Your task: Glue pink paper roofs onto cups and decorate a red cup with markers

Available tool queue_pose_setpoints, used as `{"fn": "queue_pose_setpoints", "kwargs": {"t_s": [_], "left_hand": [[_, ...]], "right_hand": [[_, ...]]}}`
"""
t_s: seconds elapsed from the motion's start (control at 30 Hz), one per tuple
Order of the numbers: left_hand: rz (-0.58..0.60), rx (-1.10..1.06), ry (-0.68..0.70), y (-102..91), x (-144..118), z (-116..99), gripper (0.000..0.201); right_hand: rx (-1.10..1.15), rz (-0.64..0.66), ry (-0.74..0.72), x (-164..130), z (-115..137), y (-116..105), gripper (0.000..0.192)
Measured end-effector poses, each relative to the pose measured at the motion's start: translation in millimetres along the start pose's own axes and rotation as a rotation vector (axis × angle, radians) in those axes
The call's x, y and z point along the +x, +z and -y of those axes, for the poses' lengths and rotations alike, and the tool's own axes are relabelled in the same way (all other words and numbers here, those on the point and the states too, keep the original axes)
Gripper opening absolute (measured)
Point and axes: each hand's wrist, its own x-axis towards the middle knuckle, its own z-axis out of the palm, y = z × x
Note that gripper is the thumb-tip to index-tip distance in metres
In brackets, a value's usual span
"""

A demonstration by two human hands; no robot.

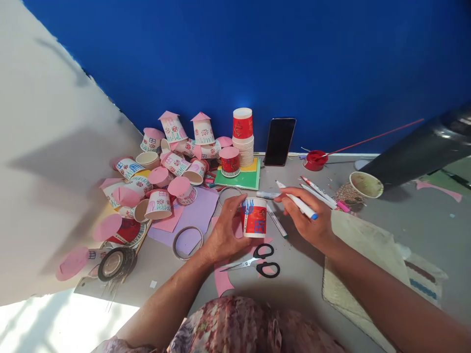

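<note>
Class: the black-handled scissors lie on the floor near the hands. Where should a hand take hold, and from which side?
Probably at the two black loops of the scissors, coming from the right: the closed blades point left, away from that side, and the loops lie flat and free.

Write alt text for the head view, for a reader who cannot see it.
A person's left hand steadies an upturned red paper cup on a grey floor while the right hand holds a blue-tipped marker beside it. Scissors lie just in front, and a heap of decorated pink-roofed cups sits to the left.

Matt paper cup (254, 217), glossy black-handled metal scissors (257, 261), smooth plastic marker (297, 200), matt grey floor (301, 279).
</note>
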Motion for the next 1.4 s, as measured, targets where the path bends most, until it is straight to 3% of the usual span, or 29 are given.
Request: {"fn": "queue_pose_setpoints", "kwargs": {"t_s": [0.27,0.47,0.6,0.7,0.83,0.93,1.07,1.23,1.4], "left_hand": [[0.103,-0.336,-0.126,-1.5,-3.1,-2.0,0.099],[-0.123,-0.589,-0.33,2.3,-1.2,-2.0,0.079],[-0.093,-0.704,-0.461,4.5,-2.0,-8.0,0.063],[-0.119,-0.71,-0.502,7.7,-2.1,-12.9,0.068],[-0.244,-0.665,-0.37,15.6,-1.5,-15.0,0.098],[-0.261,-0.665,-0.305,20.5,-1.7,-14.2,0.103],[-0.264,-0.669,-0.332,24.6,-2.8,-15.3,0.099],[-0.273,-0.676,-0.367,24.7,-2.5,-12.9,0.067],[-0.27,-0.58,-0.263,15.5,-0.3,-7.1,0.076]], "right_hand": [[0.017,0.128,-0.036,2.8,4.2,-0.6,0.017],[0.046,-0.049,0.049,-1.8,-3.8,8.9,0.013],[0.002,-0.066,0.008,-6.5,-5.6,13.0,0.013],[-0.015,-0.022,-0.063,-10.7,2.3,13.8,0.013],[-0.034,0.037,-0.162,-21.0,13.7,19.2,0.012],[-0.057,0.062,-0.273,-30.9,18.0,25.3,0.016],[-0.09,0.083,-0.393,-38.4,20.5,29.3,0.02],[-0.102,0.105,-0.439,-36.5,23.2,24.6,0.02],[-0.154,0.016,-0.308,-23.4,22.5,14.2,0.016]]}}
